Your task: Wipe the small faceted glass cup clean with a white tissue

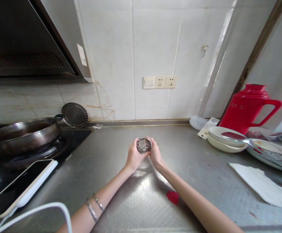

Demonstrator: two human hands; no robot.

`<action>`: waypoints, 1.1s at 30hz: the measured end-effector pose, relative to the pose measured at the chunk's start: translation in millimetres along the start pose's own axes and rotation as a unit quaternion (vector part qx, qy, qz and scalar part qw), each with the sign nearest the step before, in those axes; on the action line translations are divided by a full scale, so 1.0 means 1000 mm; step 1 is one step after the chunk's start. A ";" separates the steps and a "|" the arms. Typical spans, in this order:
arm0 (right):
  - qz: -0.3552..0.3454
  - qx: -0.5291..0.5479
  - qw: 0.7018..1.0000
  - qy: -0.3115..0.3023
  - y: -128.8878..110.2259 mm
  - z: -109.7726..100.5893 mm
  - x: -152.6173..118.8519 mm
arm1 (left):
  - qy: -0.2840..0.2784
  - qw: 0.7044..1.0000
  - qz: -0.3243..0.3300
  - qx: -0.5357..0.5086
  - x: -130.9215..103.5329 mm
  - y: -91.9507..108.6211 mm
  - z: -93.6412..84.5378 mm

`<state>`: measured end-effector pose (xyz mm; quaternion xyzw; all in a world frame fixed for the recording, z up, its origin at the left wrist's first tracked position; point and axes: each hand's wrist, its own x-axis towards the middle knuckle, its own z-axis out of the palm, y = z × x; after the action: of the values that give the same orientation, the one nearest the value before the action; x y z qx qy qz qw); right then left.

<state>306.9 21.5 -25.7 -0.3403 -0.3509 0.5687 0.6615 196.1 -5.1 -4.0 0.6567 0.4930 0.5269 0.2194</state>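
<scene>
Over the middle of the steel counter, both of my hands close around a faceted, smoky clear glass (143, 145) with a round end facing me. My left hand (134, 156) wraps its left side and underside. On the right side my right hand (156, 153) presses its fingers against the glass. The two hands meet below it, and the lower part of the glass is hidden by them. Beneath my right forearm a small red item or patch (172, 197) shows on the counter; I cannot make out what it is.
To the left, a metal pan (29, 132) sits on the black stove, with a phone (19, 187) and white cable nearby. At right stand a red thermos jug (246, 108), stacked bowls (224, 147), plates and a white paper towel (264, 186). Wall sockets (165, 82) are behind.
</scene>
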 end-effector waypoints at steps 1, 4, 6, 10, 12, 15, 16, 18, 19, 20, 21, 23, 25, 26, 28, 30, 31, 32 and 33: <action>0.000 0.007 1.000 0.010 0.000 0.000 0.000 | 0.002 1.000 0.004 0.002 0.000 -0.001 0.001; 0.011 0.030 0.999 0.040 -0.002 0.002 -0.001 | -0.001 1.000 0.014 -0.002 -0.001 -0.004 0.004; 0.029 0.037 0.998 0.037 -0.005 0.002 -0.002 | -0.024 1.000 0.017 -0.011 -0.004 -0.005 0.007; 0.046 0.043 0.997 0.042 -0.015 -0.003 0.002 | -0.096 0.994 0.032 -0.039 -0.009 -0.006 0.010; 0.049 0.044 0.997 0.041 -0.022 -0.007 0.005 | -0.125 0.989 0.043 -0.066 -0.010 -0.005 0.009; 0.065 0.037 0.997 0.022 -0.034 -0.010 0.004 | -0.142 0.984 0.044 -0.097 -0.010 -0.004 0.008; 0.072 0.033 0.997 0.012 -0.038 -0.011 0.003 | -0.140 0.984 0.037 -0.101 -0.010 -0.003 0.008; 0.082 0.019 0.996 -0.007 -0.045 -0.010 0.000 | -0.134 0.986 0.023 -0.098 -0.009 -0.002 0.006; 0.082 0.012 0.996 -0.016 -0.047 -0.009 -0.001 | -0.131 0.987 0.019 -0.094 -0.009 -0.001 0.005; 0.081 0.007 0.996 -0.024 -0.048 -0.008 -0.003 | -0.130 0.987 0.018 -0.089 -0.008 0.000 0.004; 0.081 0.004 0.996 -0.030 -0.049 -0.007 -0.004 | -0.129 0.988 0.020 -0.084 -0.008 0.001 0.003; 0.082 0.005 0.996 -0.038 -0.049 -0.005 -0.006 | -0.128 0.988 0.029 -0.077 -0.007 0.003 0.002; 0.080 0.009 0.996 -0.038 -0.047 -0.004 -0.007 | -0.133 0.988 0.035 -0.078 -0.006 0.005 0.001; 0.077 0.009 0.996 -0.035 -0.047 -0.004 -0.008 | -0.133 0.987 0.035 -0.080 -0.007 0.005 0.001; 0.061 -0.001 0.998 -0.027 -0.045 -0.003 -0.008 | -0.123 0.988 0.032 -0.084 -0.007 0.006 0.002; 0.039 -0.010 0.999 -0.019 -0.043 -0.002 -0.008 | -0.104 0.991 0.033 -0.082 -0.007 0.006 0.003; 0.029 -0.013 0.999 -0.017 -0.042 -0.001 -0.008 | -0.091 0.992 0.034 -0.080 -0.007 0.006 0.003; 0.018 -0.013 1.000 -0.015 -0.040 0.000 -0.008 | -0.078 0.993 0.035 -0.076 -0.007 0.005 0.004; 0.008 -0.011 1.000 -0.013 -0.038 0.001 -0.008 | -0.066 0.995 0.036 -0.070 -0.007 0.004 0.004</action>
<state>325.0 8.8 6.2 -0.3432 -0.3630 0.5746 0.6483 201.7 -11.6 -5.2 0.6902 0.4153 0.5233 0.2781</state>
